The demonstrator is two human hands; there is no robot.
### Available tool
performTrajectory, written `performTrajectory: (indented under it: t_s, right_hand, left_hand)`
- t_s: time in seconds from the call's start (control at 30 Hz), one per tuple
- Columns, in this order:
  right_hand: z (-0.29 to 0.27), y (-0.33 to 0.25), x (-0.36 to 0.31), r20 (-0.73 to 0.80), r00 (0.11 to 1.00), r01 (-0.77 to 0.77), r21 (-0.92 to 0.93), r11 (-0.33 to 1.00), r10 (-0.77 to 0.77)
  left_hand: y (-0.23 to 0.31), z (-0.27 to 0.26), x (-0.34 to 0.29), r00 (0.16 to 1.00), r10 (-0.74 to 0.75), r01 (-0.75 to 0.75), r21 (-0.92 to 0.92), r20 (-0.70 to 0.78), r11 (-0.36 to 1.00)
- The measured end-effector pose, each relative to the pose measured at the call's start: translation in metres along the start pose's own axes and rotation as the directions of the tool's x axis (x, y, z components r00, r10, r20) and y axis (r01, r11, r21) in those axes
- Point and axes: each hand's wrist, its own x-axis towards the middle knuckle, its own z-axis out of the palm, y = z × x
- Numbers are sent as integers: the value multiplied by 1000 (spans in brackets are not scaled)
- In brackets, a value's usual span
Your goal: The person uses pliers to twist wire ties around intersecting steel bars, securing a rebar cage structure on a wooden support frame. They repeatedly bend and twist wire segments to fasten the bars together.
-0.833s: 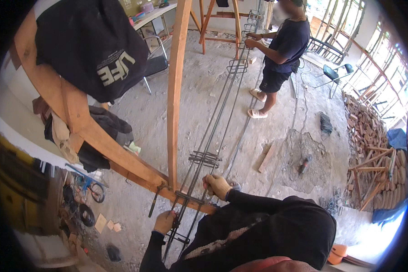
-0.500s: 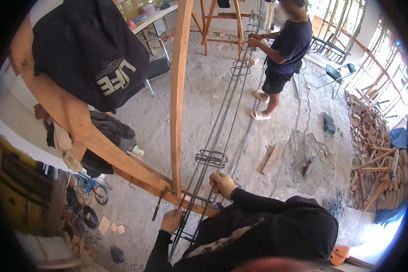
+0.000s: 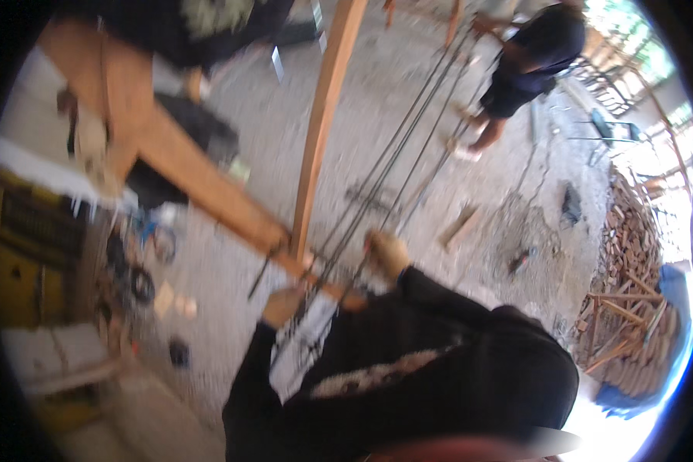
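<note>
A long rebar cage of thin steel rods [image 3: 399,154] runs from my hands toward the far right, with a blurred cluster of stirrups [image 3: 373,198] around it. My left hand [image 3: 283,306], gloved, is closed at the cage's near end, on its left side. On the right side of the rods, my gloved right hand [image 3: 387,254] has its fingers curled; a small reddish bit shows at them, too smeared to name. Beneath the rods passes a wooden beam [image 3: 215,191], which meets an upright wooden post [image 3: 321,131]. A short dark rod [image 3: 260,276] hangs beside the beam.
Another person [image 3: 535,58] stands at the cage's far end, hands near the rods. Dark cloth [image 3: 200,127] lies by the beam. A wood offcut [image 3: 460,229] is on the rough floor. To the right are a brick pile [image 3: 627,231] and a chair [image 3: 610,127].
The view has swung and blurred, so the other person sits higher and farther right in it. Both my hands appear higher in the picture, still at the cage.
</note>
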Motion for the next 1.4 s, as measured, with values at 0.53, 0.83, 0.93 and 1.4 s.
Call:
performTrajectory:
  t_s: [0.53,0.83,0.93,1.4]
  right_hand:
    - [1,-21,-23,159,978,-161,174,971,134]
    - [2,-4,-56,56,998,32,-189,981,-21]
    - [4,-9,-67,79,996,48,-185,982,-33]
    - [7,-9,-76,248,968,66,-100,993,-39]
  left_hand:
    - [20,-49,-7,850,-360,511,-769,385,384]
    - [11,-85,20,841,-506,188,-773,-192,605]
    - [26,-94,43,893,-375,144,-633,-248,760]
    - [58,-79,94,834,-520,370,-513,-184,775]
